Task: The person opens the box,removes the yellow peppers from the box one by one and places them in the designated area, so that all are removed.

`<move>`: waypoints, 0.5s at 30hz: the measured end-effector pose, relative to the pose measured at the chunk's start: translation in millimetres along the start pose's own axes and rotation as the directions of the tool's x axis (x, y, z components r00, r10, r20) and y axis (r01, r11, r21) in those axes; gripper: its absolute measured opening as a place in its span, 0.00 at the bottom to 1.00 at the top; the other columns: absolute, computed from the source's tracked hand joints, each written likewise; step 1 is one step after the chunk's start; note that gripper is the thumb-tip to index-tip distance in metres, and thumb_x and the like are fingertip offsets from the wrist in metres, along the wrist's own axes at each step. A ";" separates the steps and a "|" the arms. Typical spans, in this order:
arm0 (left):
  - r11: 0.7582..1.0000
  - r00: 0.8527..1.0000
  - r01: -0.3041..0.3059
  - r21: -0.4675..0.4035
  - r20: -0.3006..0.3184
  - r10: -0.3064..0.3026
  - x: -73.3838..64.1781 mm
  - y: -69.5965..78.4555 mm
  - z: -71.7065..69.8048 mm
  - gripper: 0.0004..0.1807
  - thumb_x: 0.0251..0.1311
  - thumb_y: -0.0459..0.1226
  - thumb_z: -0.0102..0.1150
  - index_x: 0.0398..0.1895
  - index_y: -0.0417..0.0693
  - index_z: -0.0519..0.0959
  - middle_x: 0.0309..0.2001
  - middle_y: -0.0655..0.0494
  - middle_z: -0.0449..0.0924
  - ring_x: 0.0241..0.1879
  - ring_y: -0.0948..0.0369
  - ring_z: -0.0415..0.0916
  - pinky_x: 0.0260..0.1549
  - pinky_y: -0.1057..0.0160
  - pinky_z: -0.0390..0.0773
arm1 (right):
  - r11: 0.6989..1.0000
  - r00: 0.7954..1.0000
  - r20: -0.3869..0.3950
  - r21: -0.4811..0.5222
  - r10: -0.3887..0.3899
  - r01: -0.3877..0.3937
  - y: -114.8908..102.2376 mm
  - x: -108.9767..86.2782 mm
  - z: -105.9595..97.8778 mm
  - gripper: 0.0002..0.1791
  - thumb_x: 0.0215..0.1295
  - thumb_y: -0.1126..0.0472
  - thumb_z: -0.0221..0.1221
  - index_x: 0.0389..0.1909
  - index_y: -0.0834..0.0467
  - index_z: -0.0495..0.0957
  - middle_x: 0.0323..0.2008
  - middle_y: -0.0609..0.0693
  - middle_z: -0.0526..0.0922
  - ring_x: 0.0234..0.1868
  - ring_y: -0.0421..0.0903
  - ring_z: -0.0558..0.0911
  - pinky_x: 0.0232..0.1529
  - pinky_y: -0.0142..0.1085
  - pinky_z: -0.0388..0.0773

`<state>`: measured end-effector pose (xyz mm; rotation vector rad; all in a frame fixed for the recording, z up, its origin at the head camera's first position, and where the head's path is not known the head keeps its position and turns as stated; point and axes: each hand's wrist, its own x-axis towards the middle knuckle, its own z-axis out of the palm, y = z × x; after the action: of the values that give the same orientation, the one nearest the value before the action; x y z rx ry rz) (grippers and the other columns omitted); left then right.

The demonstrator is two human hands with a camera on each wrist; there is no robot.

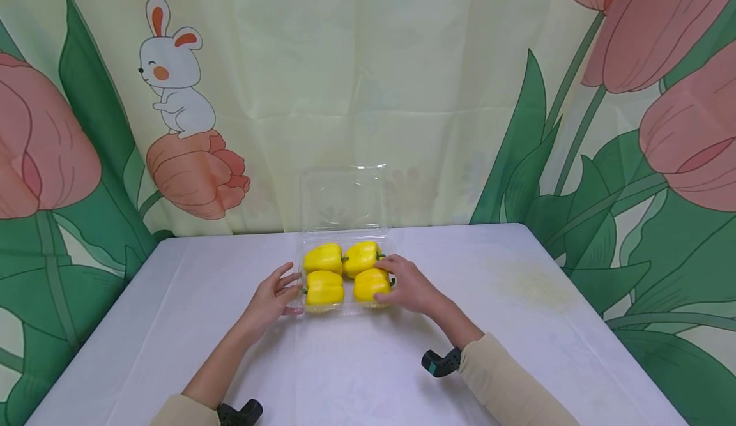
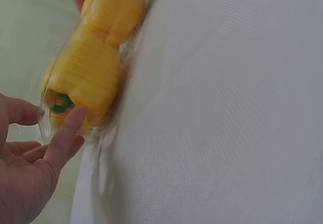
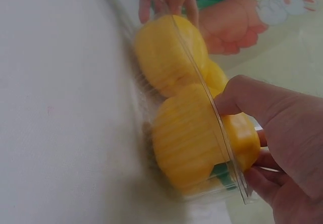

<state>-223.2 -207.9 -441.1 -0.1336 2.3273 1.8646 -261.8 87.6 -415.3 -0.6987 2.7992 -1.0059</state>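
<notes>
A clear plastic clamshell box (image 1: 351, 311) rests on the table with its transparent lid (image 1: 343, 199) raised behind it. Inside lie yellow bell peppers in two rows: back left (image 1: 323, 258), back right (image 1: 361, 258), front left (image 1: 324, 289) and front right (image 1: 370, 285). My right hand (image 1: 407, 283) reaches over the box's right side and holds the front-right pepper between thumb and fingers. At the box's left edge, my left hand (image 1: 275, 295) touches the wall with spread, relaxed fingers. The left wrist view shows its thumb (image 2: 70, 125) by the front-left pepper's green stem (image 2: 61, 103).
A white cloth covers the table (image 1: 517, 324). Behind it hangs a pale curtain (image 1: 425, 94) printed with tulips and a rabbit. The raised lid stands close to this curtain. A black wrist device (image 1: 441, 363) shows on the right arm, another (image 1: 240, 412) on the left.
</notes>
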 end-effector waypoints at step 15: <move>1.000 1.000 0.000 0.015 -0.026 0.000 -2.4 3.1 2.7 0.36 0.69 0.31 0.49 0.77 0.52 0.47 0.72 0.42 0.60 0.68 0.45 0.65 0.41 0.58 0.86 | 0.999 0.997 -0.079 0.038 -0.011 0.014 2.1 -3.4 4.8 0.33 0.48 0.54 0.72 0.59 0.55 0.77 0.55 0.50 0.76 0.53 0.47 0.76 0.57 0.44 0.79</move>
<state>-221.1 -204.6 -438.2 -0.1573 2.3580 1.8561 -258.4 87.7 -420.6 -0.6881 2.8365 -1.1109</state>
